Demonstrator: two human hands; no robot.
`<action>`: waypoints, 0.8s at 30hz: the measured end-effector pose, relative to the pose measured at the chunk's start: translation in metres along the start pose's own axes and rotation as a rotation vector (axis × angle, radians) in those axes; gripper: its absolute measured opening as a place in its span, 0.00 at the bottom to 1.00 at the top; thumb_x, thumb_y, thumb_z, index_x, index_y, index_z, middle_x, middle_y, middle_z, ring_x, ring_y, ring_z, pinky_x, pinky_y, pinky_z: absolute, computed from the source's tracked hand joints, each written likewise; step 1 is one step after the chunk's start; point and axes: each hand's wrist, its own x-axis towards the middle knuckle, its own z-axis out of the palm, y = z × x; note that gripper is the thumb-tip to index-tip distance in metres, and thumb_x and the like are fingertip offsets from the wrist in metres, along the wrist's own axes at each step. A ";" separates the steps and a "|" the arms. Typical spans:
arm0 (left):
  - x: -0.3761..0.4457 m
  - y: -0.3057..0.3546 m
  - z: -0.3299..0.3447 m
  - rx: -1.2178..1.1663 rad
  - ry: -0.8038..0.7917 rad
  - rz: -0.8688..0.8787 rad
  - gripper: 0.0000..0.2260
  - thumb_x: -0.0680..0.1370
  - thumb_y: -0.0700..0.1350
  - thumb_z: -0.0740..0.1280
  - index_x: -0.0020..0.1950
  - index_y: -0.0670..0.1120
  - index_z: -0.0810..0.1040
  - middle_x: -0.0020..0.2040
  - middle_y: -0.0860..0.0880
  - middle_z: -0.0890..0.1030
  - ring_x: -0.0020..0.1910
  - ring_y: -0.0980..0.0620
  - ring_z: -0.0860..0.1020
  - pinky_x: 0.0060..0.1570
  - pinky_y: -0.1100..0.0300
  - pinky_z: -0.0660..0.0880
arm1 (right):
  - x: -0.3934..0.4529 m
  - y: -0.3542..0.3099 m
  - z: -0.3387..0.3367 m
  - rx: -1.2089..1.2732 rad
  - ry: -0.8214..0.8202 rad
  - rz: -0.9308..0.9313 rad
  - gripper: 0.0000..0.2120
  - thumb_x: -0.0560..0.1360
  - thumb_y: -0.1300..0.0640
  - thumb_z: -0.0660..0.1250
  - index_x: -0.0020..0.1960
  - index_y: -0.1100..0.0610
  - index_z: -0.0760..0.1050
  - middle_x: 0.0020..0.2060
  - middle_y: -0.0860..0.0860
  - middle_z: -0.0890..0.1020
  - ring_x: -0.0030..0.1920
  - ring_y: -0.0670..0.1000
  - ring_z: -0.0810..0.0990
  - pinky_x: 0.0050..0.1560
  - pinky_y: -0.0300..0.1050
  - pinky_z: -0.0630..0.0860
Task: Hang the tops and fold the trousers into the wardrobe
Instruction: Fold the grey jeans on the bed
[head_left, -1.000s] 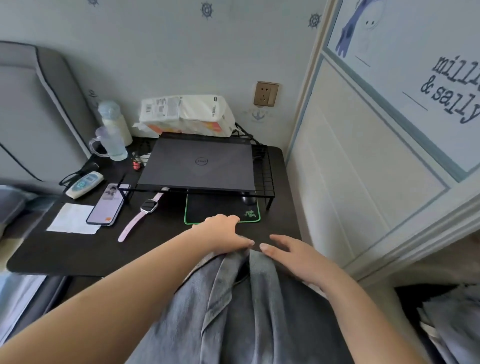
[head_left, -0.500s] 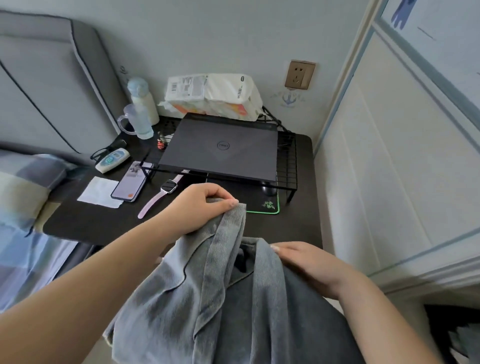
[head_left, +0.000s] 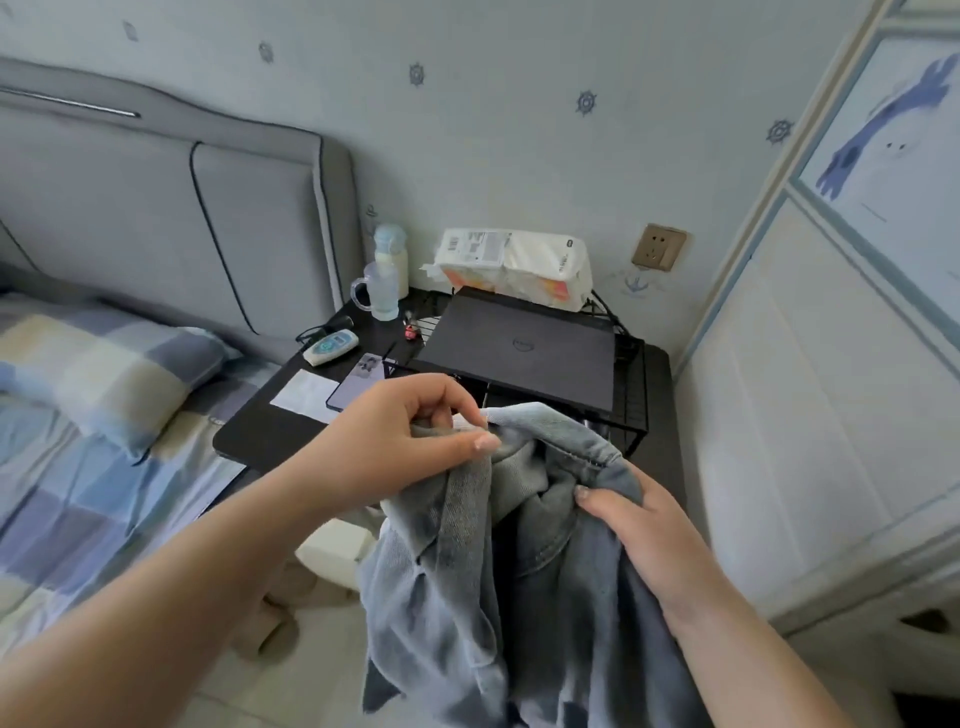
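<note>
Denim garment (head_left: 498, 582) is hanging between both hands, above the floor: left hand (head_left: 400, 441) fingers are pinching its top edge, right hand (head_left: 644, 525) fingers are curling round bunched cloth. Judging, shaking it flat will ease hanging or folding.

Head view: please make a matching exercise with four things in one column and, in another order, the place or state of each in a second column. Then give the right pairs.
Things:
1. denim garment
2. laptop
3. tissue pack
4. clear mug

Places or states:
A. closed, lying flat on the black wire rack
B. held up by the left hand and the right hand
C. against the wall, behind the laptop
D. at the back left of the black table, in front of a bottle

Pairs: 1-B, 2-A, 3-C, 4-D
</note>
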 end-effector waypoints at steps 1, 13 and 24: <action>-0.016 0.002 -0.009 0.061 -0.006 0.028 0.07 0.70 0.51 0.73 0.44 0.52 0.79 0.26 0.59 0.69 0.26 0.60 0.66 0.30 0.71 0.63 | -0.010 -0.007 0.015 0.023 0.006 -0.029 0.19 0.77 0.68 0.60 0.42 0.50 0.84 0.42 0.53 0.86 0.44 0.50 0.85 0.39 0.36 0.78; -0.225 -0.008 -0.146 0.328 0.273 0.268 0.12 0.67 0.62 0.69 0.47 0.63 0.79 0.42 0.61 0.75 0.40 0.59 0.75 0.41 0.70 0.70 | -0.084 -0.078 0.252 0.126 0.019 -0.374 0.09 0.77 0.64 0.63 0.41 0.55 0.78 0.30 0.45 0.82 0.34 0.41 0.80 0.36 0.31 0.74; -0.393 -0.028 -0.227 0.375 0.585 -0.177 0.27 0.70 0.65 0.67 0.65 0.55 0.68 0.53 0.62 0.75 0.52 0.60 0.75 0.54 0.61 0.75 | -0.126 -0.087 0.511 0.221 -0.396 -0.478 0.09 0.75 0.67 0.66 0.46 0.53 0.77 0.39 0.50 0.81 0.40 0.46 0.80 0.44 0.38 0.76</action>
